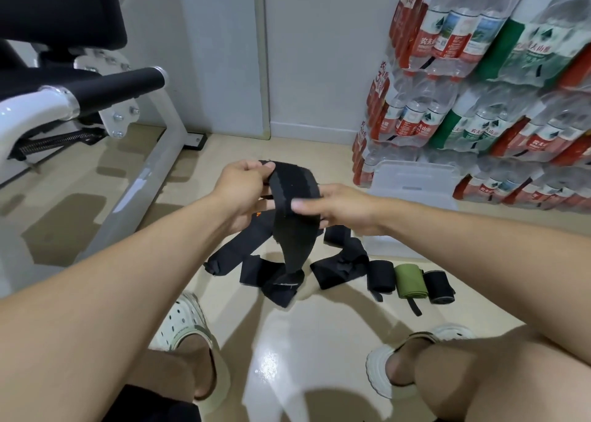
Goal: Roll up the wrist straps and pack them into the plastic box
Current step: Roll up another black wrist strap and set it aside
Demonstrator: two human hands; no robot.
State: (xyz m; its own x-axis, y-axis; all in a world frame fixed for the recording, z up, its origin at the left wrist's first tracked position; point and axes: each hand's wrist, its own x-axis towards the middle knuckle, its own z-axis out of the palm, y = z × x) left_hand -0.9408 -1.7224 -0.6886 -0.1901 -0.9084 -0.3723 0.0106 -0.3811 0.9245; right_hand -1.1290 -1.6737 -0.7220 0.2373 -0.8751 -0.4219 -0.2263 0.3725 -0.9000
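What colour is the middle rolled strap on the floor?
Olive green, clearest in the head view.

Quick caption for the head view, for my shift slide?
Both hands, left hand and right hand, hold a black wrist strap above loose straps and three rolled straps beside the plastic box.

We see packs of water bottles (499, 79) stacked by the wall and a white gym machine (96, 102) on the shiny floor (287, 341).

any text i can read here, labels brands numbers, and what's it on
"农夫山泉" on the red bottle labels in the stacked water packs.
"3", large and red, on the pack wrap; the characters beside it are blurred.
Orange mark on the black strap: too small to read.
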